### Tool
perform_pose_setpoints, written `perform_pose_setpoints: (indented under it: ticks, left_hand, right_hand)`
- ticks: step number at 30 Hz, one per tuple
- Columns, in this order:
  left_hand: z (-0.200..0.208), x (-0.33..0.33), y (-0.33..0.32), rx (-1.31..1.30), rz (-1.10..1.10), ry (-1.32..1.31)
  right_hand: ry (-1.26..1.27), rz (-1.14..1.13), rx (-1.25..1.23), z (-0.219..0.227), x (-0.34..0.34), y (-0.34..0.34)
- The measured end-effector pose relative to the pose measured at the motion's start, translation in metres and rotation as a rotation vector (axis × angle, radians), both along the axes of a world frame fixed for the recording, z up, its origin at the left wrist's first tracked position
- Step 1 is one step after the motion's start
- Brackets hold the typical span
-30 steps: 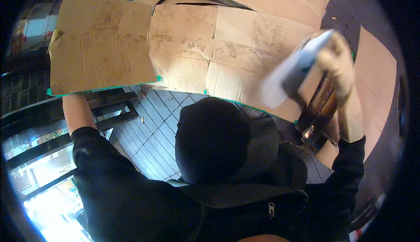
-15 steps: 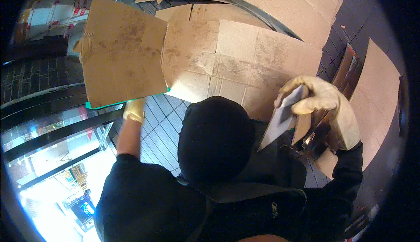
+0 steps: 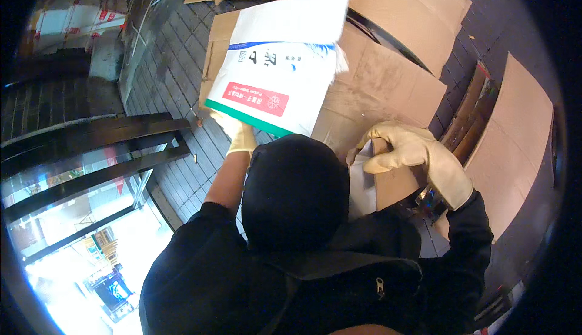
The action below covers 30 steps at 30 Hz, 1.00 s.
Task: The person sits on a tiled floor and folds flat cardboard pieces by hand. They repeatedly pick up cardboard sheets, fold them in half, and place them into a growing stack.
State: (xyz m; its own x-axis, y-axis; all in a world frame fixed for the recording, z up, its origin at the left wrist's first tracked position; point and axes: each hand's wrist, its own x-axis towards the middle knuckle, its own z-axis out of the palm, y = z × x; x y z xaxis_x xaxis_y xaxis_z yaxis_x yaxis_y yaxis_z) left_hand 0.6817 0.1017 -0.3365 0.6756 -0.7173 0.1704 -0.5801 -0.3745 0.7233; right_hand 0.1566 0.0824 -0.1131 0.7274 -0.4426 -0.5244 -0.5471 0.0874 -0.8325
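My left hand (image 3: 235, 134), in a pale yellow glove, grips the near edge of a cardboard sheet (image 3: 291, 74); part of its fingers is hidden under the board. The sheet's white printed side faces up, with a red panel and a green strip along the near edge. It is held over a flattened brown carton (image 3: 376, 86) that has dirt marks on it. To the right, my right hand (image 3: 418, 159), gloved alike, pinches smaller cardboard pieces (image 3: 394, 186), one white-faced and one brown.
More flattened cardboard (image 3: 388, 8) lies at the far side. A large brown sheet (image 3: 515, 141) stands or leans at the right, beside a narrow brown piece (image 3: 467, 105). At the left is a dark-framed glass door (image 3: 91, 177) over the tiled floor (image 3: 163, 74).
The sheet in my left hand has moved right and turned from its brown side to its white printed side. My right hand has shifted slightly left and nearer with its pieces.
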Motion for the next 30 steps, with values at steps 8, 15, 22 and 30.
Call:
perform_pose_setpoints:
  ticks: [8,15,22,30]
  left_hand:
    - [0.143,0.045,-0.106,-0.281,-0.492,-0.82]
    - [0.269,0.079,-0.186,-0.404,-0.276,0.859]
    - [0.348,0.051,-0.223,-0.413,-0.24,0.8]
    - [0.334,0.068,-0.241,-0.217,-0.209,0.966]
  right_hand:
    - [-0.143,-0.033,0.161,-0.019,-0.01,0.015]
    - [-0.37,-0.127,0.423,-0.027,0.001,0.008]
    - [-0.064,-0.783,-0.909,0.003,-0.002,-0.09]
    - [0.13,-0.768,-0.406,-0.055,0.016,-0.183]
